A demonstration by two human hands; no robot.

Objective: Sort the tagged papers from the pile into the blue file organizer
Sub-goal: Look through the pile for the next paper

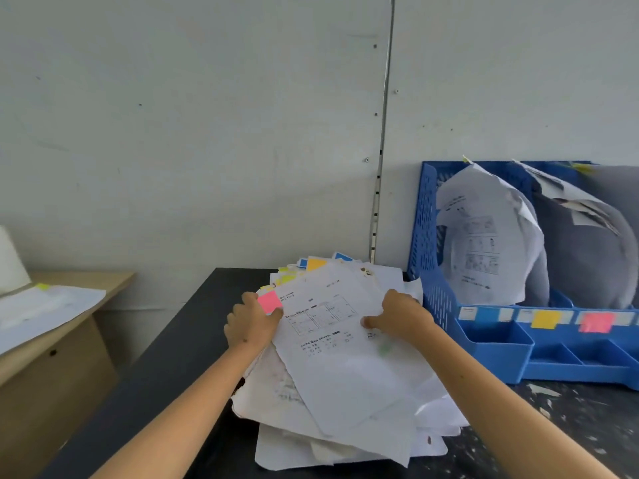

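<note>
Pink-tagged paper (332, 344) atop pile (294, 440), gripped between both hands (250, 323) (403, 316)

Crumpled matt paper pile (339, 368), perforated, seemingly plastic organizer (428, 243), wood-look cabinet (52, 368).

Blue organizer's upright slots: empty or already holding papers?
Holding papers. Curled white sheets stand in the blue organizer; its small front trays look empty.
</note>
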